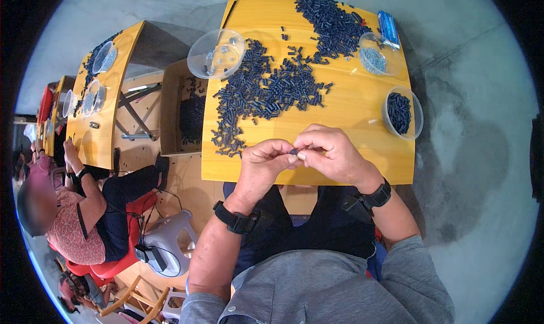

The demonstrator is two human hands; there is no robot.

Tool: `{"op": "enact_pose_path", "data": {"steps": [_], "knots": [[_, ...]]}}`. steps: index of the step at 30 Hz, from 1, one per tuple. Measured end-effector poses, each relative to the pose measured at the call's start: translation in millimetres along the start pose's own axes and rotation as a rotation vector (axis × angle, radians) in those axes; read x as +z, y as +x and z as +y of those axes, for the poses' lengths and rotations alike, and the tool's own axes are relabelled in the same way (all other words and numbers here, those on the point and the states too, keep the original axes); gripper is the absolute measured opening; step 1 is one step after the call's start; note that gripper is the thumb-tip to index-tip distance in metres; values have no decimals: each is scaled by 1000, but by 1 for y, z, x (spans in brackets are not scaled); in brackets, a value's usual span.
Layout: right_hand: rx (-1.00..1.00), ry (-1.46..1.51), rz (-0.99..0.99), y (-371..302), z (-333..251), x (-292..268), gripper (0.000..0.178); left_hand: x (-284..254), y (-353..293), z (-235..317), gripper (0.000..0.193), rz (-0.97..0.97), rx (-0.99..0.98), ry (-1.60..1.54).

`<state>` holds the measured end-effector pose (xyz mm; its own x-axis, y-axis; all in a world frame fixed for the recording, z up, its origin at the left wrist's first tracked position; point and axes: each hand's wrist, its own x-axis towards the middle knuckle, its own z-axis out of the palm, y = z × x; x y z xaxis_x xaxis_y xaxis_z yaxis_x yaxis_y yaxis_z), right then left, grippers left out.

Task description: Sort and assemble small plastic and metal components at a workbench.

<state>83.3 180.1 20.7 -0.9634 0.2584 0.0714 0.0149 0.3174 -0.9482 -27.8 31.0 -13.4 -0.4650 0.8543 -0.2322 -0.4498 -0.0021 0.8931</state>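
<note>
Blue, flat rectangular packet (389, 28): far right corner of the yellow wooden table (351, 111), printing too small to make out. Clear round plastic bowl (216, 53): far left, overhanging the table edge, a few small pieces inside. Second clear bowl (375, 54): just beside the packet, holding small grey bits, kind unclear. Third clear bowl (402, 113): right edge, filled with dark parts. Loose heap of small dark cylindrical parts (272, 86): spread across the far and left table surface. Open brown cardboard box (182, 108): left of the table, lower down, dark parts inside, partly hidden by the table edge.

Left hand (262, 168) and right hand (331, 154): meeting at the near table edge, fingertips pinched together on one small dark part (293, 151); most of it is covered by the fingers, shape uncertain. Both wrists wear black bands. Forearms enter from below, elbows bent.

Another person sits at the next yellow table, far left.
</note>
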Motion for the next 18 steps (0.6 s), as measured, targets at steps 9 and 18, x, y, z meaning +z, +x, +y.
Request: {"op": "enact_pose_path", "data": {"steps": [9, 18], "knots": [[-222, -179, -54, 5, 1, 0, 15, -4, 2, -1, 20, -18, -35, 2], [-99, -130, -16, 3, 0, 4, 7, -7, 0, 1, 21, -4, -52, -29]]}}
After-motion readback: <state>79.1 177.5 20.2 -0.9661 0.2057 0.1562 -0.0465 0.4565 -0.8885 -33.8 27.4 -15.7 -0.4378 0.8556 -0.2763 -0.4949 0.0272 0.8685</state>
